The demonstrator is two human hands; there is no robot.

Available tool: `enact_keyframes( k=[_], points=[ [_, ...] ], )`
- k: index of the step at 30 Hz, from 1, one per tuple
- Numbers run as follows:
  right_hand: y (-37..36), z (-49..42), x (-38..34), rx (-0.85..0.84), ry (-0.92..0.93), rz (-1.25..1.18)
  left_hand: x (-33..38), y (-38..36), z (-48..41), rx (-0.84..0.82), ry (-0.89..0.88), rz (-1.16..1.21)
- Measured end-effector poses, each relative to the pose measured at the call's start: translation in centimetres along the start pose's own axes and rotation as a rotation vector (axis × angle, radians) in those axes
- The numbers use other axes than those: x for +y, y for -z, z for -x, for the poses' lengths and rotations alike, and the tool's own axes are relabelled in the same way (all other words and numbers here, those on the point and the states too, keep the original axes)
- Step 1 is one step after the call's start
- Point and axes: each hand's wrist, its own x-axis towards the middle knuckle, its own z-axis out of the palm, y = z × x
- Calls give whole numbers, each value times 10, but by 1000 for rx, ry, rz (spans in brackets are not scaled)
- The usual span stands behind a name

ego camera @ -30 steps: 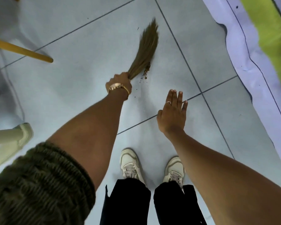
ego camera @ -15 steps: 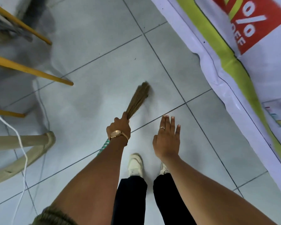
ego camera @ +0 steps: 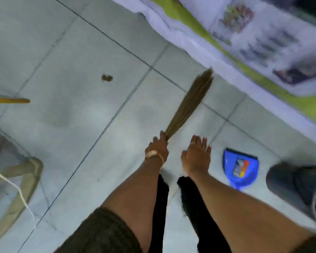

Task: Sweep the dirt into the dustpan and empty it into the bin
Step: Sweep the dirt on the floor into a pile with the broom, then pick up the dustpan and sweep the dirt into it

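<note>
My left hand [ego camera: 158, 147] is shut on the bound end of a brown straw broom [ego camera: 190, 103], whose bristles point up and to the right over the grey tiled floor. My right hand [ego camera: 196, 156] hovers flat beside it with fingers apart and nothing in it. A blue dustpan [ego camera: 242, 168] lies on the floor just right of my right hand. A small brown clump of dirt [ego camera: 107, 78] sits on the tiles far to the upper left of the broom. A dark round bin [ego camera: 295, 185] stands at the right edge. The frame is blurred.
A printed banner [ego camera: 244, 42] with a green stripe covers the floor along the upper right. Pale chair legs [ego camera: 24, 183], a white cord [ego camera: 11, 185] and a yellow wooden stick [ego camera: 11, 100] stand at the left. My legs in black trousers are below my hands.
The view has swung to the right, bringing the dustpan, the bin and the dirt clump into sight. The broom now points further right. My right hand stays open.
</note>
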Motion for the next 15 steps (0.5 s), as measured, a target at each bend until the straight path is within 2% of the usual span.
enact_keyframes(
  k=[4,7,12,15],
  points=[
    [-48,-5,111,-68,-228,-80,66,-84,-7,-84,-170,-132],
    [-101,-21,191,-118,-397,-136,100,-165,-30,-68,-224,-196],
    [-197,-65,303,-98,-664,-344,138,-294,-79,-11,-296,-245],
    [-247,-92,348,-144,-797,-462,157,-353,-103,10,-359,-314]
  ],
)
